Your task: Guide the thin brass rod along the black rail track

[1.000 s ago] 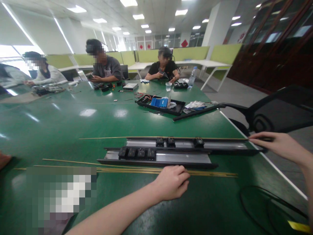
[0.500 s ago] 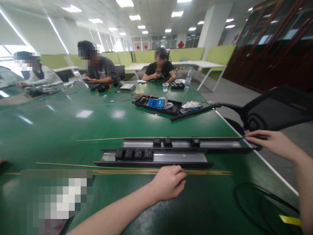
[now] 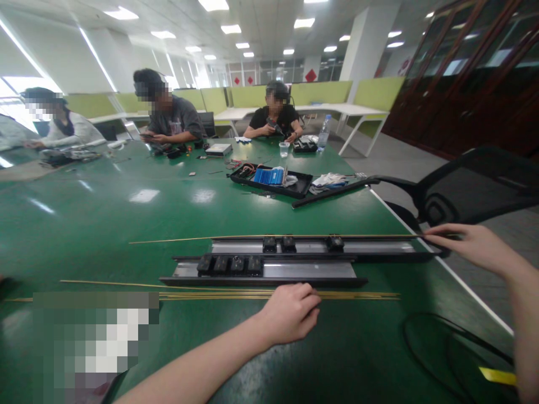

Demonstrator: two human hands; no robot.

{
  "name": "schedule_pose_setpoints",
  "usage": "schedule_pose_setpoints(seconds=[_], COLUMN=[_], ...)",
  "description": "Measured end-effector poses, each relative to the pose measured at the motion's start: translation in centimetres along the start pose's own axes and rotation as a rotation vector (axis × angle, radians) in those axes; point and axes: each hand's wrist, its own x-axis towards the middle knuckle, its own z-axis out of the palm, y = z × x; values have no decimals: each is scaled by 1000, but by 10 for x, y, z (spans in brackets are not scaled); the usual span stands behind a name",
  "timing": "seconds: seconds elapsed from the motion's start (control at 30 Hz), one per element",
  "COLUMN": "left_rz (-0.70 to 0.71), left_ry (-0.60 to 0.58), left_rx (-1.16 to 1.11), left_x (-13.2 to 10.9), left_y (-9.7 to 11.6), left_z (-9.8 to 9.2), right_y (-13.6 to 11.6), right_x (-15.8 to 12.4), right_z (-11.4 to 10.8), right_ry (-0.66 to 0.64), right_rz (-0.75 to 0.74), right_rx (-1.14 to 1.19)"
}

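Observation:
Two long black-and-silver rails lie side by side on the green table (image 3: 105, 224). The near rail (image 3: 295, 272) carries several black socket blocks; the far rail (image 3: 370, 248) carries three. My left hand (image 3: 292, 311) rests curled on a bundle of thin brass rods (image 3: 202, 294) just in front of the near rail. My right hand (image 3: 467, 246) pinches the right end of a single brass rod (image 3: 236, 238) that runs along the far rail's back edge, at the table's right edge.
A black tray (image 3: 269, 182) with a blue part, gloves and a long black bar lie farther back. Three people sit at the far side with tools. A black office chair (image 3: 475, 191) stands right. A black cable loop (image 3: 455, 353) lies near right.
The view has shifted slightly; both hands stay where they were on the rods.

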Motion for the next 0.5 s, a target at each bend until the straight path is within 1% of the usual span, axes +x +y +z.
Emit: schedule_pose_setpoints(seconds=[0.5], left_rz=[-8], left_ry=[-3], left_rx=[-4], left_x=[1], left_y=[1], left_z=[-1], right_y=[-15], right_x=[-6], right_z=[-3], right_ry=[7], right_rz=[67], right_rx=[4])
